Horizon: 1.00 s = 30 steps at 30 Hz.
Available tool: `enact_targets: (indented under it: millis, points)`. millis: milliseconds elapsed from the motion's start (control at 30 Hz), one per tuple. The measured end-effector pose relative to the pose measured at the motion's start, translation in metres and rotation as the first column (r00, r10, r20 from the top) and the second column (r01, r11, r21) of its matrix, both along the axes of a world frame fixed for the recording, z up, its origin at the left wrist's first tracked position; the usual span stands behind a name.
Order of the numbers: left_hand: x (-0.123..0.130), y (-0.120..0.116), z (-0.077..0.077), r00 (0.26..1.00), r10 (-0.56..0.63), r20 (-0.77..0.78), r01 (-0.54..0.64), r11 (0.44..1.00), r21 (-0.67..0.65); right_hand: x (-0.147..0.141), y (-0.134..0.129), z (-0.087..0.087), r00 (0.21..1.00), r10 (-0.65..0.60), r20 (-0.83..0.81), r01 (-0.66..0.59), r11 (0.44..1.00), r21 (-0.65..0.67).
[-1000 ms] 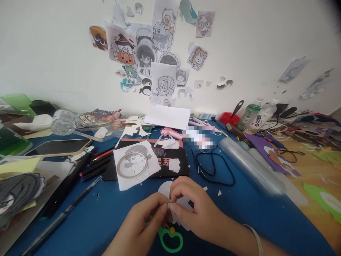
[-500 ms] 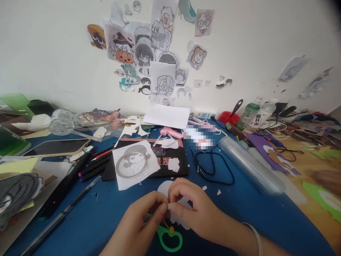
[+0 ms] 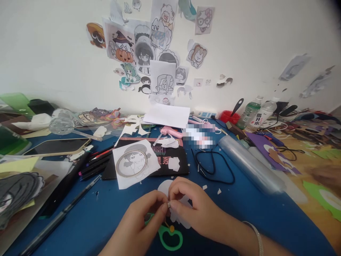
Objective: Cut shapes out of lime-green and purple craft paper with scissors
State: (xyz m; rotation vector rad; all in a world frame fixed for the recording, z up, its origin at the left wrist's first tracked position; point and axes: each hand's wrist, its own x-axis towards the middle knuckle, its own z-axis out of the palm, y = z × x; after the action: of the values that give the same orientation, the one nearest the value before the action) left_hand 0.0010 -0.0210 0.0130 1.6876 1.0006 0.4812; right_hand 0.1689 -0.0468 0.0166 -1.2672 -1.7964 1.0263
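Observation:
My left hand (image 3: 149, 213) and my right hand (image 3: 190, 206) meet at the lower middle, thumbs and fingertips pinched together on a tiny pale piece (image 3: 168, 204) between them. It is too small to name. Beneath my right hand lies a white paper cutout (image 3: 181, 217), partly covered by the fingers. Green-handled scissors (image 3: 171, 239) rest on the blue table just below both hands, their blades mostly hidden by my left hand. Beyond the hands, a paper with a drawn figure (image 3: 135, 164) lies on a black folder (image 3: 173, 153), with a ring on it.
A black cord (image 3: 213, 167) and a clear plastic roll (image 3: 252, 165) lie to the right. At left are pens (image 3: 61, 215), a phone (image 3: 57, 146) and a grey-haired cutout (image 3: 18, 195). Bottles (image 3: 262, 113) and a red bowl (image 3: 229, 117) stand at the back right.
The two hands stay almost where they were, fingertips still together. The tiny pale piece between them has shifted slightly, with less of it showing below the fingers.

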Motion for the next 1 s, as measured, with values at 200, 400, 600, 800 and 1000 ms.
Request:
enact_targets:
  millis: [200,400,600,800,1000]
  points:
    - [0.0,0.003,-0.002,1.0,0.015,0.004,-0.015,1.0,-0.019,-0.003,0.001,-0.005,0.99,-0.116,0.086,0.1,0.981,0.165]
    - [-0.001,0.004,-0.008,0.999,0.033,0.004,-0.033,0.998,-0.056,-0.003,0.002,-0.012,0.974,-0.185,0.133,0.121,0.914,0.388]
    - [-0.001,0.005,-0.008,0.998,0.067,-0.017,-0.067,0.997,-0.028,-0.003,0.001,-0.016,0.945,-0.26,0.199,0.104,0.816,0.569]
    - [-0.001,0.003,-0.009,0.996,0.08,-0.039,-0.079,0.997,0.019,-0.004,0.001,-0.013,0.946,-0.209,0.247,0.045,0.842,0.537]
    - [-0.002,0.003,-0.01,0.998,0.049,-0.027,-0.049,0.999,0.02,-0.004,0.001,-0.01,0.975,-0.153,0.162,0.076,0.912,0.403]
